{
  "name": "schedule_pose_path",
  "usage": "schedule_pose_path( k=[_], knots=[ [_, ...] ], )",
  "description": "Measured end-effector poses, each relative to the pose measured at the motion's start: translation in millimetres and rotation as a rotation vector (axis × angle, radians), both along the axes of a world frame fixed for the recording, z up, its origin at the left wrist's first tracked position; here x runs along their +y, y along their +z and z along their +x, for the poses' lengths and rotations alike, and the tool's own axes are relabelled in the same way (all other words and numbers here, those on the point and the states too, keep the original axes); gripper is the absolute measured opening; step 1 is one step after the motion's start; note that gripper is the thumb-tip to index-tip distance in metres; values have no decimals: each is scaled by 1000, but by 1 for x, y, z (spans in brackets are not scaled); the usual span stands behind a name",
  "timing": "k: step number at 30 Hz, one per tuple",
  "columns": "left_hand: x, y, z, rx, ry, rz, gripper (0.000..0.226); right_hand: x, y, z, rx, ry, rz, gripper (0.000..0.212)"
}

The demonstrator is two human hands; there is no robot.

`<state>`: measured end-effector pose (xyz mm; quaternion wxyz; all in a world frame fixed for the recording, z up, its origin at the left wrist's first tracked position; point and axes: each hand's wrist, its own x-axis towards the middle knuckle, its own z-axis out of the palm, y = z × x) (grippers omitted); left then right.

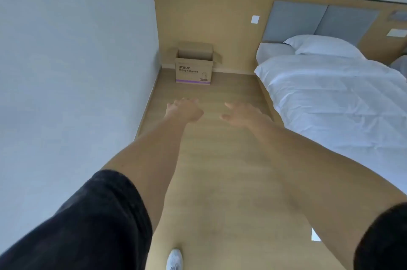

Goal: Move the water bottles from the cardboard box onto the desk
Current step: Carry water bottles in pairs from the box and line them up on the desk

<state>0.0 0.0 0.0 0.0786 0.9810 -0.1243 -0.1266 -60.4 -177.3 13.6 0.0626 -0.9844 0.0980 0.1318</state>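
A brown cardboard box (193, 69) with printed text and a purple stripe stands on the wooden floor against the far wall, near the corner. Its top flaps are open; the inside is hidden from here and no water bottles show. Both my arms stretch forward over the floor, well short of the box. My left hand (184, 109) is empty with relaxed fingers. My right hand (240, 114) is empty too, fingers spread. No desk is in view.
A white wall (77, 60) runs along the left. A bed (334, 98) with a white duvet and pillow fills the right side. A strip of wooden floor (209, 170) leads between them to the box. My white shoe (175, 258) shows at the bottom.
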Motion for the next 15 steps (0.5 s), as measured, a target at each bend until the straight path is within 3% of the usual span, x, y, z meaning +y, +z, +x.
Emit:
schedule_pose_path(
  k=[15],
  knots=[
    [31, 4, 206, 40, -20, 17, 65, 24, -2, 194, 8, -95, 36, 71]
  ],
)
